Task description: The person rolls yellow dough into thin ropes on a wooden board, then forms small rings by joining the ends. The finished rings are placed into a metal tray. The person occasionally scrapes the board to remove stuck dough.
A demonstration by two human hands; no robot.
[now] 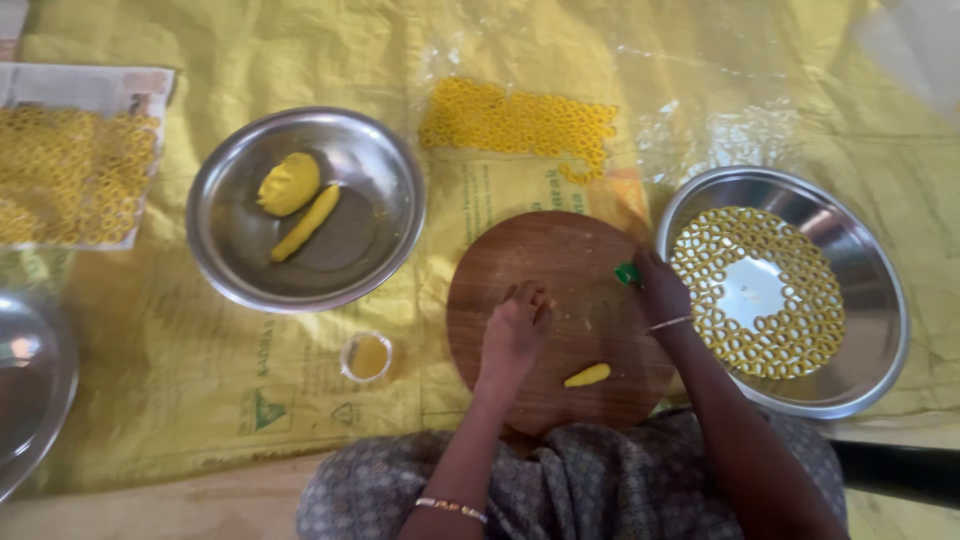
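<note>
A round wooden board (pixel 570 250) lies in front of me on a yellow sheet. My left hand (pixel 515 325) rests on the board's left part, fingers curled down on a small bit of yellow dough. My right hand (pixel 658 290) is at the board's right edge, pinching a small green cap-like piece (pixel 627 272). A short roll of yellow dough (pixel 587 376) lies on the board near me. To the right stands a steel plate (pixel 880 330) with several yellow dough rings (pixel 800 330) laid in circles.
A steel bowl (pixel 390 180) at the left holds a dough lump (pixel 289 183) and a dough log (pixel 305 223). More rings lie on plastic (pixel 520 120) beyond the board and on newspaper (pixel 70 175) far left. A small cup of yellow liquid (pixel 367 357) stands near the board. Another steel dish (pixel 30 390) shows at the left edge.
</note>
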